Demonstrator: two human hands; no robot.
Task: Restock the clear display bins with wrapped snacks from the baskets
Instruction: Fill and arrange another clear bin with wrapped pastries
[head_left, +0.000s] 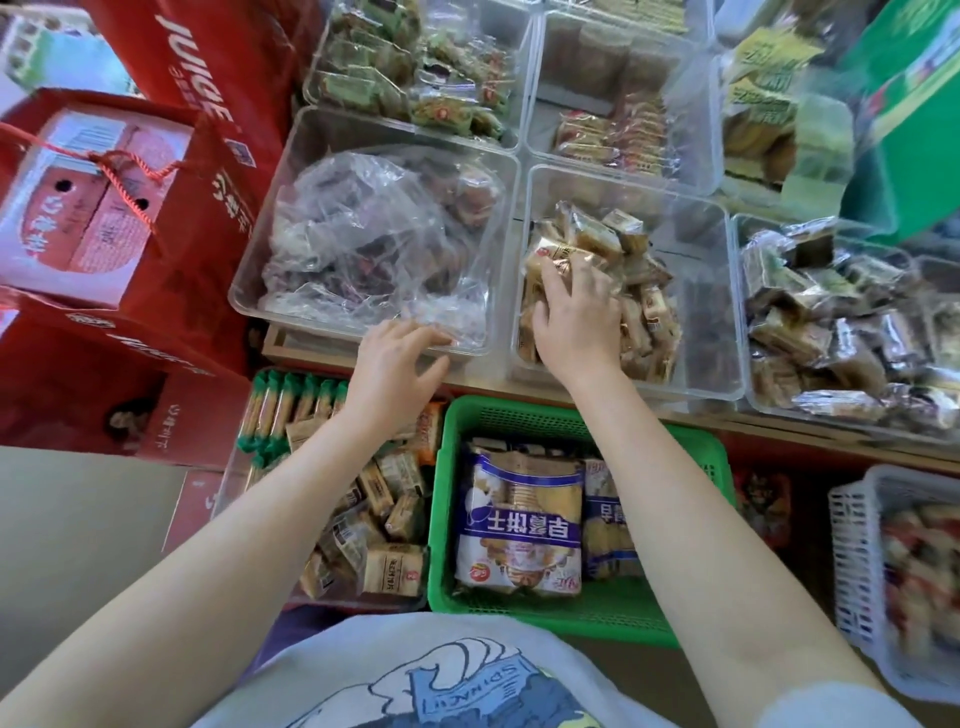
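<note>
Clear display bins crowd a low wooden shelf (363, 358), red gift bags (171, 171) stacked well out beyond the left hand. The right hand (576, 312) lies palm down in the middle bin (696, 291), fingers curled over tan wrapped snacks (587, 244). The left hand (397, 358) hovers relaxed at the near rim of the bag-lined bin (291, 208), holding nothing. Beneath the right forearm sits a green basket (540, 608) of biscuit packs (519, 525).
</note>
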